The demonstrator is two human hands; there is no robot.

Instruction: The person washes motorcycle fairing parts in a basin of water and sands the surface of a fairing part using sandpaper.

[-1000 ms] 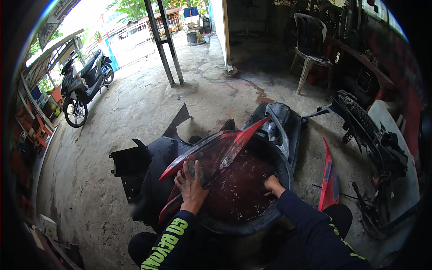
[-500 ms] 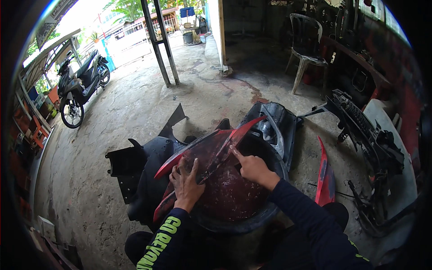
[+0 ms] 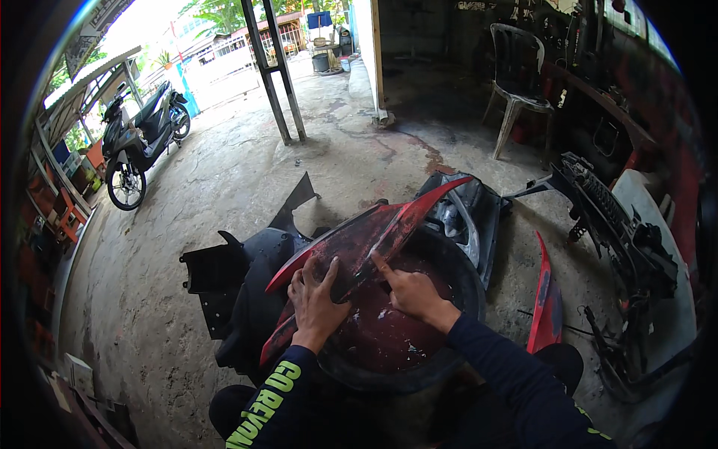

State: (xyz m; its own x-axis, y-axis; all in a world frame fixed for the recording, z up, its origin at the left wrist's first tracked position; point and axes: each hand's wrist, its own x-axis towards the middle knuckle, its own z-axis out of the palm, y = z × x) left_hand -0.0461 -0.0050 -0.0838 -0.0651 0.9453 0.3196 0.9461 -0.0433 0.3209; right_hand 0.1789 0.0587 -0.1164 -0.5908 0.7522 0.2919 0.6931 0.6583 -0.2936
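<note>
Head view: around the black tub lie black scooter fairings at nine o'clock, a headlight cover at one, a narrow red trim strip and a stripped frame at three; a parked scooter stands far off at ten. Both forearms rise from six o'clock. The left hand lies flat on the red body panel resting across the tub, fingers spread. The right hand is loosely curled, its forefinger pressing the panel's edge.
</note>
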